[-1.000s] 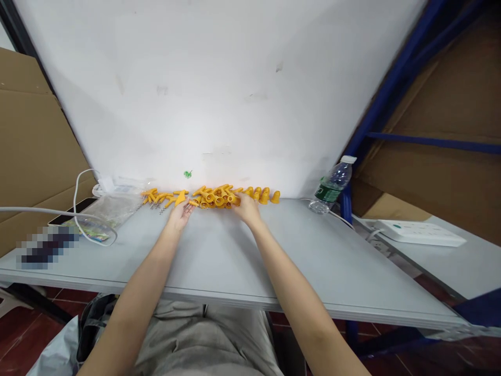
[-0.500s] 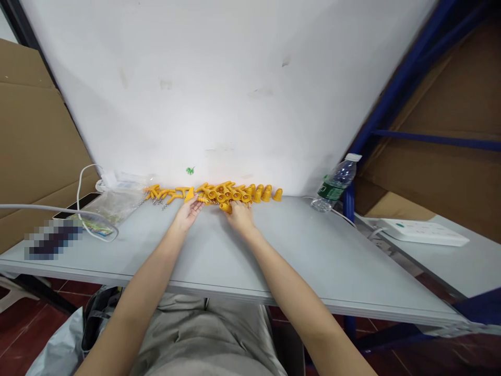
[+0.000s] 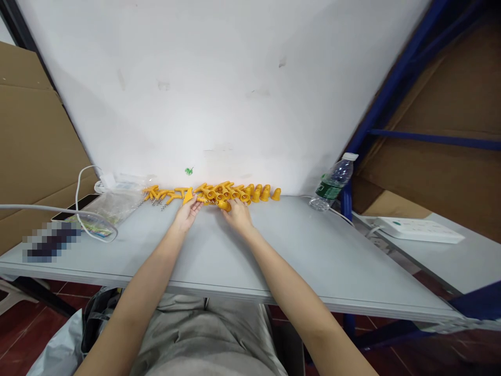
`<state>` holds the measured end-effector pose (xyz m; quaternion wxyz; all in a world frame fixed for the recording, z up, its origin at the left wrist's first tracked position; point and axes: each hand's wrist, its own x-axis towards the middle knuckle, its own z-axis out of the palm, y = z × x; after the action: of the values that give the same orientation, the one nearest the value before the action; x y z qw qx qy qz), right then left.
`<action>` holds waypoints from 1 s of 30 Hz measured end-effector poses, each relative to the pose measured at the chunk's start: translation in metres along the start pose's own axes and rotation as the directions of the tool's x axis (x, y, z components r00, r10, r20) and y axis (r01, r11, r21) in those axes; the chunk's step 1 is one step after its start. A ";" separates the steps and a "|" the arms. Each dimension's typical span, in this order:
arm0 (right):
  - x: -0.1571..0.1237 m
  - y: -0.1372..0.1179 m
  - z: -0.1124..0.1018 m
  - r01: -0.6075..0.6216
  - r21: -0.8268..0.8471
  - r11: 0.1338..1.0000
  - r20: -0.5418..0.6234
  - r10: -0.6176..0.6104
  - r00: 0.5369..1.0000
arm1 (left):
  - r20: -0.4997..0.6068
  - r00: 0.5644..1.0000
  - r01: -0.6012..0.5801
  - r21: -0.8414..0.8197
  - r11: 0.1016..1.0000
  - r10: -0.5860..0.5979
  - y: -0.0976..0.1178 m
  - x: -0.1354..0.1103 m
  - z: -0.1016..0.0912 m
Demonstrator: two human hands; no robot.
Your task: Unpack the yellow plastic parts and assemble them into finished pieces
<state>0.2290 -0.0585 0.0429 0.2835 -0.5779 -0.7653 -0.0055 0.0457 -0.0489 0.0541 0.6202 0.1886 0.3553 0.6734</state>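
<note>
In my left hand is a yellow corkscrew, held by its handle with its metal spiral pointing right. My right hand is closed around a yellow bell-shaped cup. The cup sits just right of the spiral's tip; whether they touch is too small to tell. Behind both hands lies a cluster of yellow pieces with cups and handles. Loose yellow corkscrews with bare spirals lie to the left. Several single yellow cups stand to the right.
All this rests on a grey table against a white panel. A water bottle leans at the right beside a blue post. On the left are a plastic bag, a white cable and a cardboard box. A power strip lies far right.
The cup in my right hand has turned and shifted slightly, so more of its side shows near the spiral. My left hand keeps its hold on the corkscrew. The whole view has shifted a little.
</note>
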 end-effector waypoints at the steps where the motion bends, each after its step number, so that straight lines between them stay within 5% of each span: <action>1: 0.001 0.002 0.001 0.013 0.021 1.000 -0.015 -0.013 1.000 | 0.000 1.000 -0.013 -0.005 1.000 0.013 0.000 0.000 0.000; 9: 0.009 0.019 0.013 0.072 0.160 0.985 -0.081 -0.059 0.995 | 0.009 0.995 -0.097 0.019 0.995 0.097 -0.003 0.001 -0.003; 17: 0.005 0.010 0.007 0.130 0.215 0.968 -0.123 -0.105 0.987 | 0.065 0.992 -0.107 0.051 0.993 0.103 -0.010 -0.004 0.000; 25: 0.006 0.010 0.005 0.127 0.403 0.907 -0.130 -0.081 0.988 | 0.110 0.993 -0.067 0.238 0.969 0.042 -0.006 -0.013 0.005; 30: 0.011 0.019 0.012 0.064 0.577 0.815 -0.156 0.034 0.987 | 0.100 0.980 -0.199 0.471 0.859 0.172 -0.006 -0.007 0.000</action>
<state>0.2388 -0.0388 0.0319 0.5059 -0.4558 -0.7100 0.1793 0.0512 -0.0554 0.0513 0.4962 0.3877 0.4738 0.6156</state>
